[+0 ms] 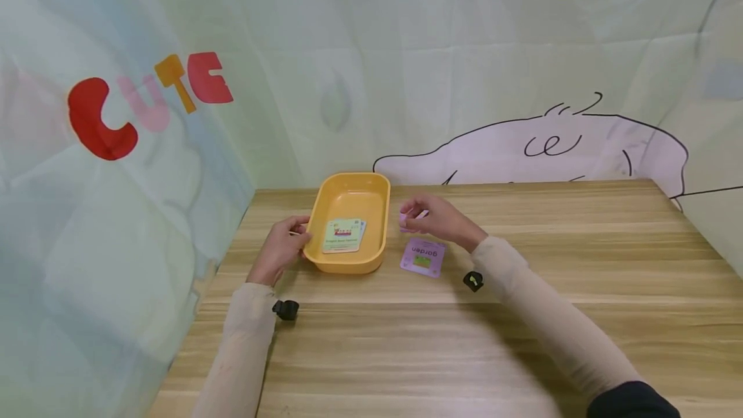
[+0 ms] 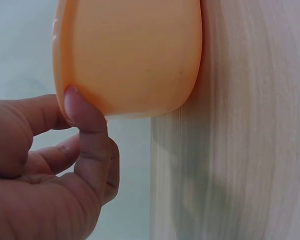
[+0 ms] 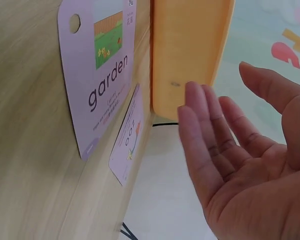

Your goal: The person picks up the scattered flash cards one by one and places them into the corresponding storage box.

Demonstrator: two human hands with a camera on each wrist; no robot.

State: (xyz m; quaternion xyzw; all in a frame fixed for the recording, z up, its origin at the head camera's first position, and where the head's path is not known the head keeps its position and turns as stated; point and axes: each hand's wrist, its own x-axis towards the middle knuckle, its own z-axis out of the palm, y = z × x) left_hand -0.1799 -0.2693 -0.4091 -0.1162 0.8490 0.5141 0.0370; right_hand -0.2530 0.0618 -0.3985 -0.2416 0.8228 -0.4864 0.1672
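Two beige sleeves (image 1: pixel 238 347) up front, 2 bare hands, 1 yellow tray (image 1: pixel 361 202), 2 purple cards on table, at least 2 cards in tray.

Left hand (image 1: pixel 277 251) pinches the tray's left rim, thumb against fingers; right hand (image 1: pixel 438 217) holds nothing, fingers loose, thumb spread away from them, just above the purple "zoo" card (image 3: pixel 127 135), which lies partly hidden from the head view. Purple "garden" card (image 1: pixel 422 258) flat on the wooden table (image 1: pixel 371 353), right of tray, nearer the camera than "zoo", word upside down. Tray near table's far edge; inside, "Dragon Boat Festival" card (image 1: pixel 341 237) on top, 1 bluish card edge (image 1: pixel 363 231) showing beneath; full stack count can't tell. 2 black wrist devices (image 1: pixel 286 309), 1 per wrist.
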